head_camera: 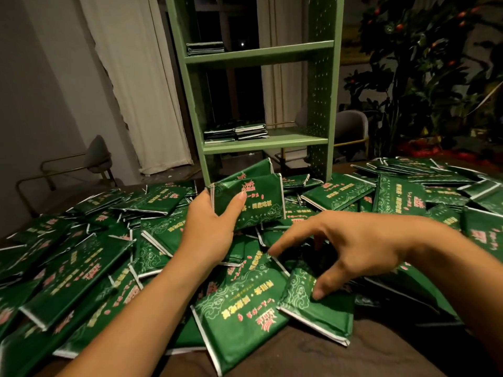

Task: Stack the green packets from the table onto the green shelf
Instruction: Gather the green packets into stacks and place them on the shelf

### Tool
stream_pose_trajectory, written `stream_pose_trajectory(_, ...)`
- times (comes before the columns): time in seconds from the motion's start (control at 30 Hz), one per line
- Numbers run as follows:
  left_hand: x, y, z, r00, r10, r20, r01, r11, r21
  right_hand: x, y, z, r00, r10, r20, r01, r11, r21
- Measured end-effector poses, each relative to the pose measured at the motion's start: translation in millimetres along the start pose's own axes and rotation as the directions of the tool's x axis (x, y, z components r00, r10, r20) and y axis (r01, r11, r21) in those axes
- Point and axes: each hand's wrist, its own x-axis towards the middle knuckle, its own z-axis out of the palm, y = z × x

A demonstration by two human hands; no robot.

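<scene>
Green packets lie heaped across the surface around both hands. Left hand grips a raised bundle of packets, thumb across its face. Right hand is spread with nothing held, its thumb touching a packet below. Beyond the hands stands the green shelf, bearing small stacks.

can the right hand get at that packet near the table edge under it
Probably yes: the right hand hovers open just above the packet, thumb tip already on it, and the packet lies on top of the pile with nothing covering it.
</scene>
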Motion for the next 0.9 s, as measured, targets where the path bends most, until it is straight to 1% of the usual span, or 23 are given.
stream_pose_trajectory(0.13, -4.6, -4.7, 5.7, 1.000, 0.012, 0.008, -0.013, 0.998, 0.067, 15.8, -1.9, 13.9, 0.999, 0.002, -0.040, -0.003, 1.000, -0.011)
stream_pose_trajectory(0.27, -4.9, -9.7, 9.0, 1.000, -0.007, -0.027, 0.010, 0.995, 0.103, 25.1, -5.9, 19.2, 0.996, -0.018, -0.088, 0.019, 1.000, 0.011)
stream_pose_trajectory(0.4, -6.6, -8.7, 10.9, 0.999, -0.023, -0.029, 0.026, 0.995, 0.100, 34.2, -9.1, 24.5, 0.990, -0.016, -0.138, 0.009, 0.998, -0.055)
stream_pose_trajectory(0.53, -6.1, -5.7, 9.2, 0.999, -0.021, -0.027, 0.023, 0.996, 0.084, 38.7, -8.8, 27.4, 0.990, -0.010, -0.139, 0.001, 0.998, -0.064)
stream_pose_trajectory(0.63, -4.5, -5.4, 6.6, 0.998, -0.059, 0.006, 0.058, 0.996, 0.063, 39.9, -7.8, 28.5, 0.985, -0.058, -0.163, 0.047, 0.996, -0.071)
stream_pose_trajectory(0.7, -0.6, -5.2, 2.3, 0.993, -0.109, 0.040, 0.109, 0.994, 0.009, 37.1, -7.2, 24.5, 0.983, -0.078, -0.166, 0.079, 0.997, 0.002)
stream_pose_trajectory(0.77, 6.0, -1.8, -3.2, 0.986, -0.157, 0.051, 0.158, 0.987, -0.022, 32.6, -5.0, 16.0, 0.982, -0.099, -0.162, 0.122, 0.982, 0.141)
stream_pose_trajectory(0.8, 8.6, 0.4, -5.4, 0.984, -0.173, 0.045, 0.174, 0.984, -0.027, 29.9, -3.8, 11.6, 0.977, -0.111, -0.182, 0.148, 0.968, 0.203)
stream_pose_trajectory(0.87, 13.9, 5.2, -7.7, 0.979, -0.204, 0.023, 0.206, 0.975, -0.081, 25.7, 0.9, 4.3, 0.955, -0.104, -0.279, 0.203, 0.914, 0.352)
stream_pose_trajectory(0.9, 15.8, 7.1, -8.0, 0.973, -0.229, 0.010, 0.229, 0.966, -0.119, 25.1, 3.8, 2.1, 0.936, -0.073, -0.343, 0.227, 0.872, 0.433)
